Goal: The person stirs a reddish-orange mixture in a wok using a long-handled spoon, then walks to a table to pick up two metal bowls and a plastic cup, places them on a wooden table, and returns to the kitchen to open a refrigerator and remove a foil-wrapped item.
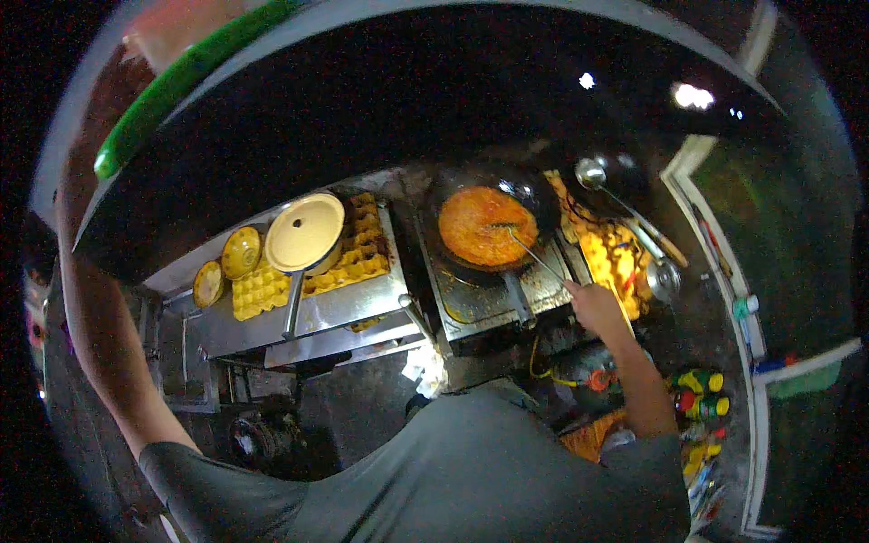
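My right hand grips the thin handle of a metal cooking utensil. The utensil's head dips into orange-red liquid or sauce in a dark wok on a stove. My left arm reaches up along the left rim, and my left hand is blurred close to the camera. A long, smooth green rod-like thing crosses in front of that hand; whether the fingers hold it cannot be told.
Left of the wok, a long-handled pan with a cream lid rests on yellow egg trays beside two yellow bowls. At right lie a ladle and a lit, yellowish cluttered surface. Several bottles stand lower right.
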Action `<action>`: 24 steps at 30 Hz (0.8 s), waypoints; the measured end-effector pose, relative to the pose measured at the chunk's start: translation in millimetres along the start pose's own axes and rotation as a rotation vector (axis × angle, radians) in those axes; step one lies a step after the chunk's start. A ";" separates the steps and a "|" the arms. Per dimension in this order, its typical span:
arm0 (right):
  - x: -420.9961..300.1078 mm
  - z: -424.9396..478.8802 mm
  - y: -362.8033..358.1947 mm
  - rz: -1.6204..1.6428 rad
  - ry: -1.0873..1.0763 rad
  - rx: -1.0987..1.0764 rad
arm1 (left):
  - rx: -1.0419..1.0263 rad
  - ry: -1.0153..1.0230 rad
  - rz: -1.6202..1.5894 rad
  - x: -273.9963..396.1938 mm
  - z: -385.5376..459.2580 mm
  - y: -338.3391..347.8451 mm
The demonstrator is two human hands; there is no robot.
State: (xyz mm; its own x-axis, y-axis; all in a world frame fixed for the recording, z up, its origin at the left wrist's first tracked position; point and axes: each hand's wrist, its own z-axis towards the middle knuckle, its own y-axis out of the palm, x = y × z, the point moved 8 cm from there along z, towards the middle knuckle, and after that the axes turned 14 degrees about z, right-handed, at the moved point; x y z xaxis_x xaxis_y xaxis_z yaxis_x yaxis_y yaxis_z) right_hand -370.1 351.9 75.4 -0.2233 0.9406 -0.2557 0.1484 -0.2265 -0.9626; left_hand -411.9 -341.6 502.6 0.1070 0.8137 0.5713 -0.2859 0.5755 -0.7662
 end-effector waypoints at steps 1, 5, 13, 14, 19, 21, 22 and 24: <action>5.2 -16.7 -15.0 0.023 -0.056 0.053 | 0.004 -0.003 0.003 -4.4 6.6 10.9; 9.7 -20.5 -4.5 0.002 -0.069 -0.023 | 0.076 -0.039 0.097 -9.9 -7.4 -3.5; 13.3 30.0 57.7 -0.086 0.060 -0.032 | 0.308 -0.165 0.263 -36.6 -75.0 -57.4; 19.5 38.8 65.6 -0.091 0.043 -0.017 | 0.342 -0.197 0.275 -41.6 -93.4 -67.9; 53.4 67.2 77.2 0.128 0.048 0.060 | 0.537 -0.373 0.330 -70.5 -199.0 -112.1; 58.4 72.0 67.2 0.298 0.065 0.068 | 0.631 -0.471 0.364 -66.9 -270.8 -139.5; 63.6 69.3 56.6 0.372 0.090 0.084 | 0.670 -0.522 0.353 -80.5 -299.8 -136.9; 77.9 71.5 49.1 0.498 0.043 0.080 | 0.758 -0.615 0.348 -79.5 -370.2 -141.8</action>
State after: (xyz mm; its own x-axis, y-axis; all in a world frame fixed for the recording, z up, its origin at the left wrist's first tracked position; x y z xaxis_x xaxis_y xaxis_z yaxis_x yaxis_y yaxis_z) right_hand -449.1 395.9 1.8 -0.1044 0.7227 -0.6832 0.1520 -0.6673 -0.7291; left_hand -27.3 -457.8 457.0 -0.5400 0.6204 0.5687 -0.7553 -0.0591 -0.6527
